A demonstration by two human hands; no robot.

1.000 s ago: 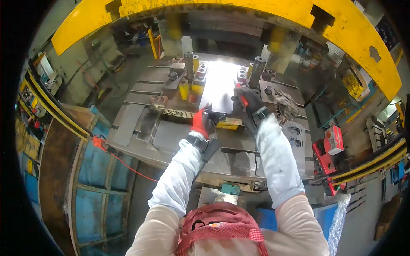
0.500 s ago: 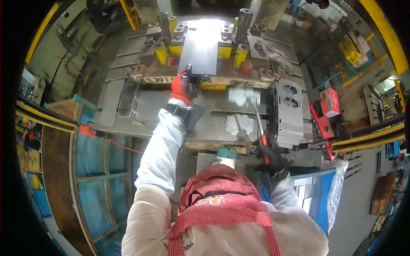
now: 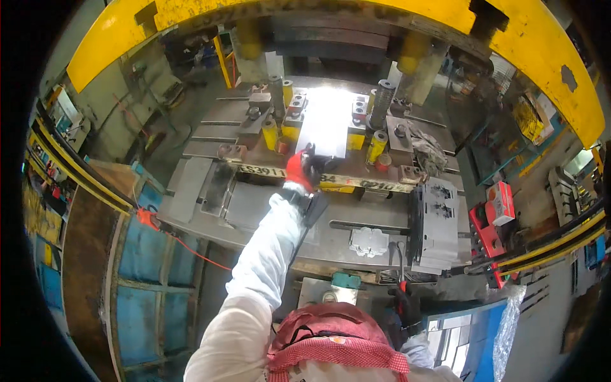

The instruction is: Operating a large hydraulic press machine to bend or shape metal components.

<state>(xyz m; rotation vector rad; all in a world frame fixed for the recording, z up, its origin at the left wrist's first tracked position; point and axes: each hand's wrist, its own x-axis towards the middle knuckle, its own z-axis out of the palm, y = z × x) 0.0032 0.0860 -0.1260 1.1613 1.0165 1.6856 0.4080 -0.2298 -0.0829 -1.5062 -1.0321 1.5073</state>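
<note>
My left hand (image 3: 304, 169), in a red and black glove, is closed at the near edge of a bright flat metal sheet (image 3: 324, 130), which lies on the die between the posts. Glare washes out the sheet's far end. Low on the right, my right hand (image 3: 404, 312) wears a dark glove and is wrapped round the red grip of a long metal hand tool (image 3: 401, 264); its exact kind is unclear. The tool's tip is beside a small stack of cut metal pieces (image 3: 369, 242) on the press bed.
Yellow cylinders (image 3: 377, 146) and dark posts (image 3: 382, 105) flank the sheet. A yellow press beam (image 3: 547, 57) spans the top. Stacked flat metal parts (image 3: 438, 223) stand right of the small stack. Yellow-black bars (image 3: 554, 242) run along both sides.
The view has shifted, bringing the yellow beam in overhead. My right hand and tool have drawn back toward me; the blurred metal piece at its tip is gone. My left hand stays at the sheet.
</note>
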